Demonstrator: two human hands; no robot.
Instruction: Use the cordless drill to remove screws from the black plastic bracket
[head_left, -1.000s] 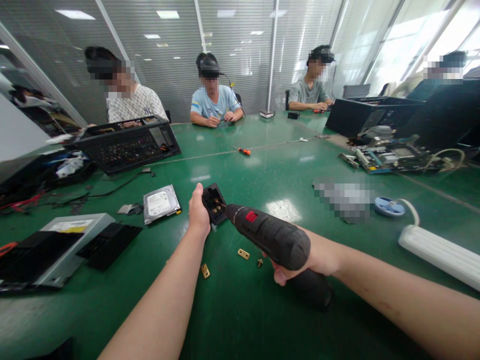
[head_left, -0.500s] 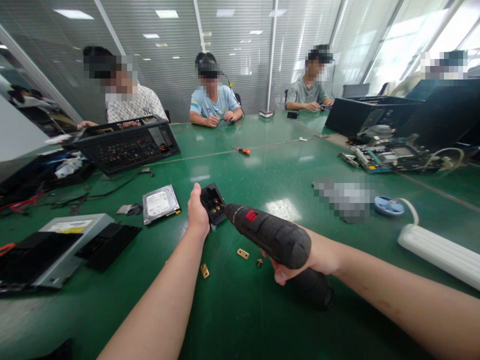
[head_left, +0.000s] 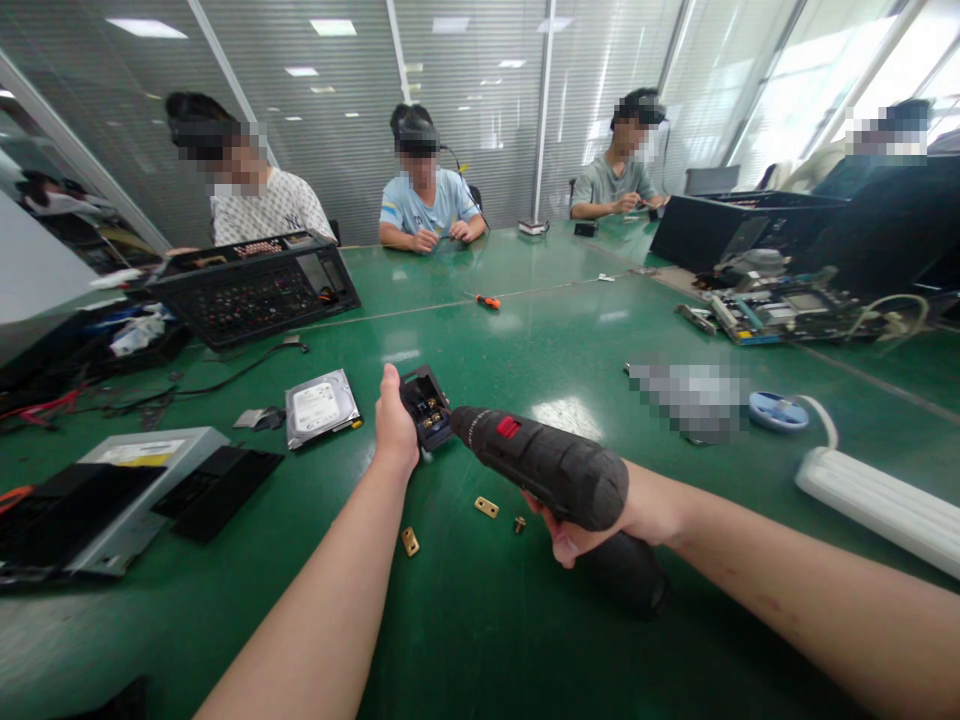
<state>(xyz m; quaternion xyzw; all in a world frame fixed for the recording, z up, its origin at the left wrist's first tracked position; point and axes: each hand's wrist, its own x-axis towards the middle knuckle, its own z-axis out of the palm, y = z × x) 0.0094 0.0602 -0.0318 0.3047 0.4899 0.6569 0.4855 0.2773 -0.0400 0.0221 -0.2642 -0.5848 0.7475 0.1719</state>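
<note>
My left hand [head_left: 394,425] is closed around the left side of a small black plastic housing [head_left: 421,390] with brass-coloured terminals inside. Most of its fingers are hidden behind the housing. A black cordless drill [head_left: 544,455] with a red switch is gripped in my right hand [head_left: 570,535]. Its front end points left at the housing's right side; whether the bit touches a screw I cannot tell. Below the drill, a brass plate with two holes [head_left: 487,507] and a small screw [head_left: 520,524] lie on the table. Another brass plate [head_left: 410,541] lies beside my left forearm.
To the left are a hard drive [head_left: 322,408], an optical drive [head_left: 142,480] and a black computer case [head_left: 259,290]. An orange screwdriver [head_left: 487,301] lies farther back. At right are circuit boards [head_left: 787,305] and a white power strip [head_left: 877,500]. Several people sit across the green table [head_left: 450,650].
The drill has shifted very slightly to the right, its tip still at the housing. My left hand keeps hold of the housing, which is tilted a little differently.
</note>
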